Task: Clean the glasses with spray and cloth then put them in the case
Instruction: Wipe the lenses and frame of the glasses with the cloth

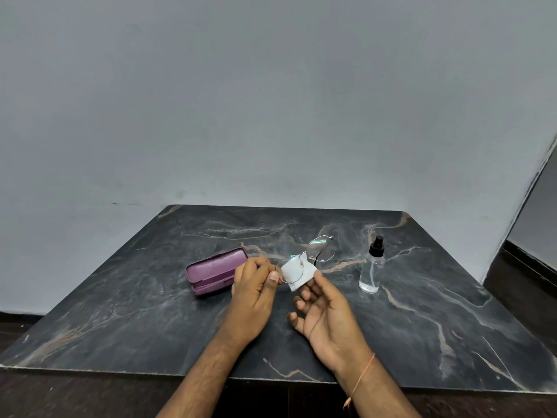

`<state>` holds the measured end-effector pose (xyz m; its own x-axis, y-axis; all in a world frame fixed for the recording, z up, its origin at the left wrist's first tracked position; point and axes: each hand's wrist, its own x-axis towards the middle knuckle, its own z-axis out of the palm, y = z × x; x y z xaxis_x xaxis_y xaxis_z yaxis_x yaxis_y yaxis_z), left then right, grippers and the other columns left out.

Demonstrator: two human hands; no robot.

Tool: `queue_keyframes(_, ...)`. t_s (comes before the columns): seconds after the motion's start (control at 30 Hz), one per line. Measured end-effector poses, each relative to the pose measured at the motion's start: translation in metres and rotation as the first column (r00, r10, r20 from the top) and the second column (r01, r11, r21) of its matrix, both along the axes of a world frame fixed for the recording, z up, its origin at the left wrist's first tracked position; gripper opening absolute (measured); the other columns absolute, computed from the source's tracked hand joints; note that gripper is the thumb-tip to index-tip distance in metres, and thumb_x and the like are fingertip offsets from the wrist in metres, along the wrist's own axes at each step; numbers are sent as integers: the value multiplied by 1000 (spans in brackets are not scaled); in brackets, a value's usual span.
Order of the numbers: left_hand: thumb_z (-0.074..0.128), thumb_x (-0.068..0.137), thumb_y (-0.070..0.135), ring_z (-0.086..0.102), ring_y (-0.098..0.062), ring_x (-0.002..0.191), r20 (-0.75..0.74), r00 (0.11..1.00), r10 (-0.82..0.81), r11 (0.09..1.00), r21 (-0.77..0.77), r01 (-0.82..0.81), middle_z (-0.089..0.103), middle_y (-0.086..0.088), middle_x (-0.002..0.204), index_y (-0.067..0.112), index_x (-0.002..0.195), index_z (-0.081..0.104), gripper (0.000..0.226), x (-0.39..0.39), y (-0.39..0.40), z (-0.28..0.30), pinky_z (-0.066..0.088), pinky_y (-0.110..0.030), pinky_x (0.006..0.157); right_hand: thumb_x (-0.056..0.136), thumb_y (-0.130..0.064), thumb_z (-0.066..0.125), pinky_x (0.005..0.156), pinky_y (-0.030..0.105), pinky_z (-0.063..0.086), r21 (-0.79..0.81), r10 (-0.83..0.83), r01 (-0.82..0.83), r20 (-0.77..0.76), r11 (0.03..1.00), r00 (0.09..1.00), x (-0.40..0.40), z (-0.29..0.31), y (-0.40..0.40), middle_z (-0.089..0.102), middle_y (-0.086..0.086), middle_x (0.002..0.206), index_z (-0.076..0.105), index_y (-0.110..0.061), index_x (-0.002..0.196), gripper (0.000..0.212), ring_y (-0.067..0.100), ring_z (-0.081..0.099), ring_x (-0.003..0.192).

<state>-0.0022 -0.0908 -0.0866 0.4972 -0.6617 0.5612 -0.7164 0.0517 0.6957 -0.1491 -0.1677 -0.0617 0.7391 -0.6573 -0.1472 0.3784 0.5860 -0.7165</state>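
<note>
Here, both of the person's hands are raised just above a dark marble table [126,300], working on a pair of thin-rimmed glasses [313,256]. The left hand [254,292] pinches the frame at the near lens's rim, fingers curled in, thumb tip pressed against the wire. The right hand [324,312] lies palm-up; its thumb and forefinger hold a small white cloth [297,271] wrapped over the near lens, while the other three fingers curl loosely and hold nothing. The far lens sticks up and away from the cloth, catching a greenish glint, and a dark temple arm hangs down beneath it.

To the left, just beside the left hand's knuckles, a purple glasses case [212,268] sits on the table with its lid up. To the right, apart from the hands, a clear spray bottle [372,268] with a black nozzle stands upright, some liquid showing in its bottom.

A thin orange thread [363,377] is tied round the right wrist. A plain grey wall [271,101] rises behind the table, and dark flooring shows at the near edge.
</note>
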Motion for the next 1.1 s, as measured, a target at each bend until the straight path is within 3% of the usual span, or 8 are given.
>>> queue_keyframes(0.2,34,108,54,48,-14,119,5,999,-44,999,9,44,54,22,118,26,108,69,45,0,-1,-2,43,-43,108,97,-62,59,73,37,52,-102,66,-68,-21,992,998,1,1,1,58,-2,83,80,-16,118,55,11,57,79)
queue_keyframes(0.3,34,109,52,49,-13,118,-7,1000,-24,1000,-13,24,55,20,116,28,106,67,41,-1,1,1,43,-41,105,95,-61,62,72,37,54,-134,31,-37,-49,990,998,3,-2,2,61,-1,87,76,-8,131,65,11,56,82)
queue_keyframes(0.4,34,112,50,49,-12,113,-32,999,9,996,-88,-12,55,18,110,40,98,59,30,-1,4,3,42,-34,98,96,-59,64,71,35,55,-183,-40,26,-74,983,996,4,-6,4,66,-1,93,81,-10,122,59,10,58,84)
queue_keyframes(0.6,34,111,54,48,-10,119,-15,1000,-27,999,-32,27,53,23,113,45,99,57,27,-3,4,2,44,-44,107,92,-57,72,70,34,53,-116,-66,64,-17,991,998,1,-6,2,66,-2,88,83,-18,104,42,9,62,79)
queue_keyframes(0.73,35,109,54,48,-15,120,-12,998,-59,998,11,59,55,17,115,43,97,57,26,-3,3,2,43,-52,110,87,-66,76,71,35,53,-111,-15,15,2,994,1000,1,-3,1,65,-2,91,78,-20,108,50,11,60,83)
queue_keyframes(0.83,35,109,53,49,-18,121,-22,998,-52,999,-8,52,58,16,118,30,103,66,39,-4,4,3,44,-51,109,84,-66,75,70,35,54,-173,-16,11,-26,985,1000,2,-3,4,66,-1,94,80,-20,105,51,12,60,86)
queue_keyframes(0.97,36,110,51,49,-9,117,-27,999,-30,998,-64,28,57,19,115,46,99,58,25,-5,7,6,45,-46,105,77,-67,81,69,35,56,-205,-69,61,-29,977,997,3,-4,7,68,-1,94,82,-19,105,56,10,63,85)
queue_keyframes(1.1,36,111,50,48,-8,117,-25,999,-39,997,-63,37,54,22,114,43,99,57,25,-5,7,5,45,-46,106,73,-63,85,68,33,55,-174,-96,95,3,980,995,2,-4,6,69,-1,93,85,-23,105,51,10,63,84)
